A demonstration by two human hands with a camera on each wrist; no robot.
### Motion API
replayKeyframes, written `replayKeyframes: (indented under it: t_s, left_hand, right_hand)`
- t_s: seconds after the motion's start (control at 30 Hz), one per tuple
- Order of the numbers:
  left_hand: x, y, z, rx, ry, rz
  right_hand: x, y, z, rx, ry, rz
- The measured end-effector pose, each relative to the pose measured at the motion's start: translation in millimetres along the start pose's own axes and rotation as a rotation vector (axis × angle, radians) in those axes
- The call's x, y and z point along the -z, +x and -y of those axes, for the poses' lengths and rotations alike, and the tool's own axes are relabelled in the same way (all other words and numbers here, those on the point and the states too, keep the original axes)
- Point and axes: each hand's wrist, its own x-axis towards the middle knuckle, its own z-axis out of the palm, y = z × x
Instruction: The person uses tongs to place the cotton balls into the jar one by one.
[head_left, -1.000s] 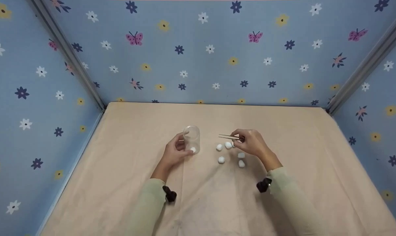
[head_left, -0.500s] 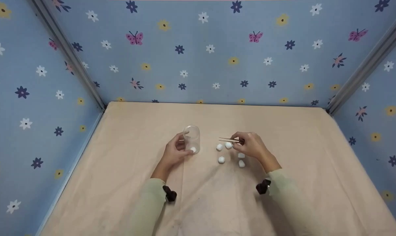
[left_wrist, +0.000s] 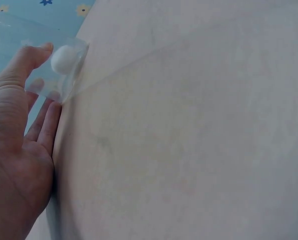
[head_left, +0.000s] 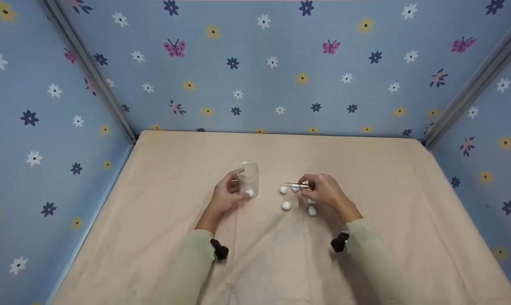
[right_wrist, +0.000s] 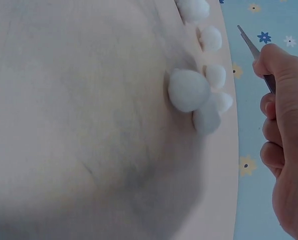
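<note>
My left hand (head_left: pixel 226 195) holds a clear plastic cup (head_left: pixel 249 174) upright on the cloth, fingers and thumb around its lower part. One white cotton ball (left_wrist: pixel 65 60) lies at the bottom of the cup, seen through the wall in the left wrist view. In my right hand (head_left: pixel 325 189) a pair of metal tweezers (right_wrist: pixel 252 47) is pinched between thumb and fingers, tips pointing left. Nothing shows between the tips, which overlap the far cotton balls (head_left: pixel 283 190) in the head view. Nearer lie more cotton balls (head_left: pixel 286 206), some partly hidden under the right hand.
A beige cloth (head_left: pixel 175 169) covers the table, with soft creases at its front. Blue flowered panels (head_left: pixel 255 63) stand behind and at both sides, joined by grey corner posts (head_left: pixel 484 63). Dark wrist devices (head_left: pixel 339 242) sit at both sleeves.
The right hand has come down and slightly nearer, lowering the tweezers from above the far cotton balls to overlap them. My left hand and the cup have stayed in place.
</note>
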Motion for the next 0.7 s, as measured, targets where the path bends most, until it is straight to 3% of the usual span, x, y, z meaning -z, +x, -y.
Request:
replayKeyframes:
  t_s: [0.37,0.7]
  left_hand:
    - [0.6,-2.2,-0.9,0.018,0.02,0.006]
    - [0.2,-2.3,-1.8,0.005,0.008,0.008]
  right_hand:
    - [-5.3,-1.3,-3.1,0.021,-0.036,0.038]
    - [-7.8,-3.5,-1.7,-0.037,-0.025,0.083]
